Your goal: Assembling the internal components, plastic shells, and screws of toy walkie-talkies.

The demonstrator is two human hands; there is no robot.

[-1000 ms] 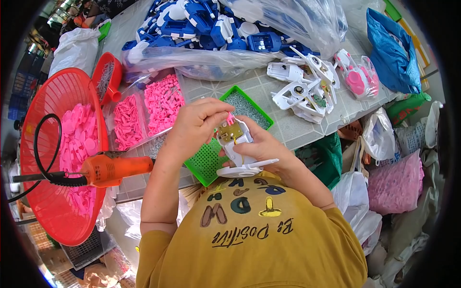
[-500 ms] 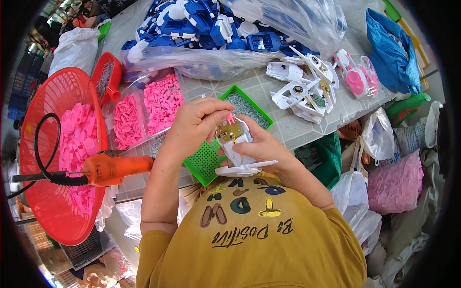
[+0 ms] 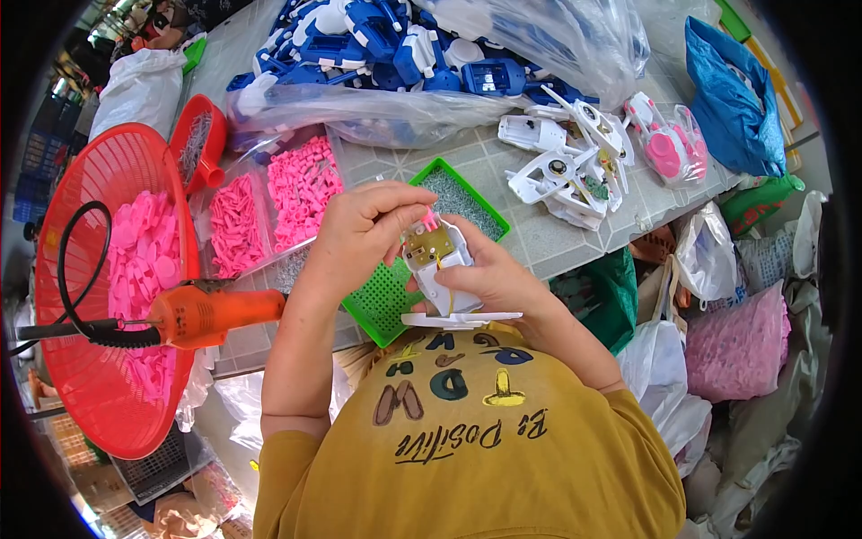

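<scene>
Currently I have the white housing (image 3: 452,295) in the middle of my view, held up over the near edge of the table, just beyond the mustard shirt (image 3: 467,467). The right hand (image 3: 494,274) grasps it from the right side, thumb laid across the near part. The left hand (image 3: 364,229) pinches a small pink piece (image 3: 430,218) between thumb and fingers at the housing's far end. Between the hands I can see a brass-coloured plate (image 3: 426,249) and a thin yellow wire (image 3: 440,262); a white flap (image 3: 462,320) sticks out at the near end.

Under and beyond the hands lies a green tray (image 3: 382,301), mesh bare at its near left, small metal bits (image 3: 462,205) at the far right; the hands cover its middle from me.

To the left I have two clear boxes (image 3: 264,208) of pink parts (image 3: 303,193), then an orange driver (image 3: 220,314) reaching over a red basket (image 3: 76,189) that holds larger pink pieces (image 3: 144,251). Beyond the basket's far right rim sits a red scoop (image 3: 213,148) with metal pins (image 3: 192,148).

Far across the grey table (image 3: 548,247), blue-and-white parts (image 3: 359,40) are heaped in a clear bag (image 3: 377,117). Far right of the hands, more white housings (image 3: 570,171) lie piled, near a bag of pink-and-white parts (image 3: 669,148) and a blue bag (image 3: 736,103).
</scene>
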